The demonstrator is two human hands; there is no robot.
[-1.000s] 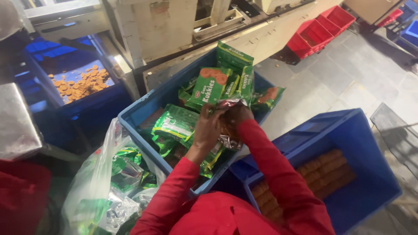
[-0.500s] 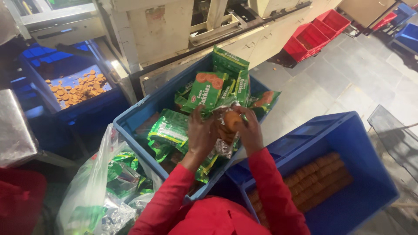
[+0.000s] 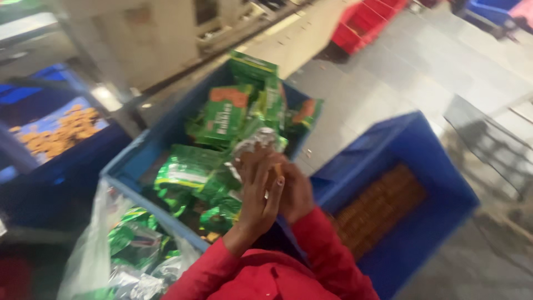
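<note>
Gripping crinkly foil wrapper (image 3: 256,143), both hands (image 3: 277,191) — blurred

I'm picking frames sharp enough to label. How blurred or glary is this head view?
Head view: motion blur smears everything; both hands, left hand and right hand, are soft-edged around a torn silver-lined foil packet; glare gleams on the green foil packets in the blue plastic crate and on the clear plastic bag; the left edge is dark.
</note>
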